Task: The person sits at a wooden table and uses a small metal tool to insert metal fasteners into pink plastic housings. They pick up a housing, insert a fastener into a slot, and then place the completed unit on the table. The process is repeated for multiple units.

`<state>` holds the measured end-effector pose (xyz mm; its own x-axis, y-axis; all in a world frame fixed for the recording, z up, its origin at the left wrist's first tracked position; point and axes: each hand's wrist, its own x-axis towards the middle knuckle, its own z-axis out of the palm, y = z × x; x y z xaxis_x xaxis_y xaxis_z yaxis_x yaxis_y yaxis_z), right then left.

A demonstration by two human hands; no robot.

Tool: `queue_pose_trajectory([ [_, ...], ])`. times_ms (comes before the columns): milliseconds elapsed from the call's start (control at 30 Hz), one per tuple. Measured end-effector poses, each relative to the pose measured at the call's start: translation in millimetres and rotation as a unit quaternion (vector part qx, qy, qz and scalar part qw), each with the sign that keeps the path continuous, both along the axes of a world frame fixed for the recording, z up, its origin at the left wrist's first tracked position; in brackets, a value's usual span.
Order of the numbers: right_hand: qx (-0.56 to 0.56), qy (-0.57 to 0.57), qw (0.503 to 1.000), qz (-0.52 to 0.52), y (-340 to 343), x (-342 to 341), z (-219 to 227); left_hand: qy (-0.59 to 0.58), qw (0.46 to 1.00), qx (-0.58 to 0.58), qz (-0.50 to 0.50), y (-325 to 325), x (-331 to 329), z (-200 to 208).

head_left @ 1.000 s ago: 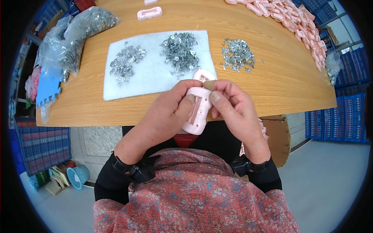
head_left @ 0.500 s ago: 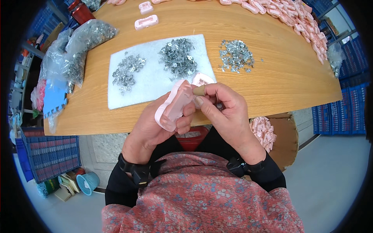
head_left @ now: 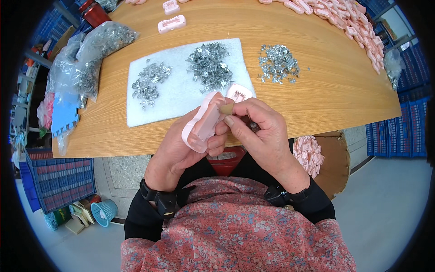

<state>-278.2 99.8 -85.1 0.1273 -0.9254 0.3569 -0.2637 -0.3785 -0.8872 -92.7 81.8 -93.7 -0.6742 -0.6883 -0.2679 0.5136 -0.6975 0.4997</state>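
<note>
My left hand (head_left: 174, 143) is closed around a pale pink plastic casing (head_left: 202, 127), tilted so its hollow inner side faces right. My right hand (head_left: 260, 131) reaches to the casing's upper end. A tan cover sits on its index fingertip, which presses inside the casing, with the thumb just below. Small dark metal pieces (head_left: 254, 126) show in the curl of the right fingers; whatever lies under the covered fingertip is hidden. Just beyond the hands, another pink casing (head_left: 239, 92) rests at the edge of a white foam sheet (head_left: 174, 102).
Two heaps of small metal parts (head_left: 209, 65) lie on the sheet, and a third pile (head_left: 278, 63) lies on the wooden table (head_left: 326, 90) to its right. Bags of metal parts (head_left: 106, 41) stand at left. Pink casings (head_left: 335, 22) are heaped far right; more fill a box (head_left: 333, 158) below.
My right index fingertip has moved from the casing's edge slightly down and in against its inner side. The left hand still holds the casing in nearly the same place.
</note>
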Motion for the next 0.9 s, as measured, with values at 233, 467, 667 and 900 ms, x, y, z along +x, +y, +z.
queue_pose_trajectory([
  [233, -0.015, 0.014, 1.0, 0.006, 0.3, -1.0, 0.6, 0.008, 1.0, -0.003, -0.007, -1.6, -1.1, -1.1],
  [467, -0.217, 0.181, 0.959, 0.022, -4.2, -3.0, -1.8, -0.1, 0.992, -0.042, 0.057, 0.9, -9.9, -1.7],
  [667, -0.201, 0.196, 0.96, -0.01, 6.7, 6.8, 9.2, -0.279, 0.911, -0.274, 0.128, 3.8, -16.8, -3.3],
  [900, 0.045, -0.008, 0.998, -0.047, 6.2, -8.5, 24.0, -0.153, 0.961, -0.197, 0.122, 9.9, -4.6, 2.7],
])
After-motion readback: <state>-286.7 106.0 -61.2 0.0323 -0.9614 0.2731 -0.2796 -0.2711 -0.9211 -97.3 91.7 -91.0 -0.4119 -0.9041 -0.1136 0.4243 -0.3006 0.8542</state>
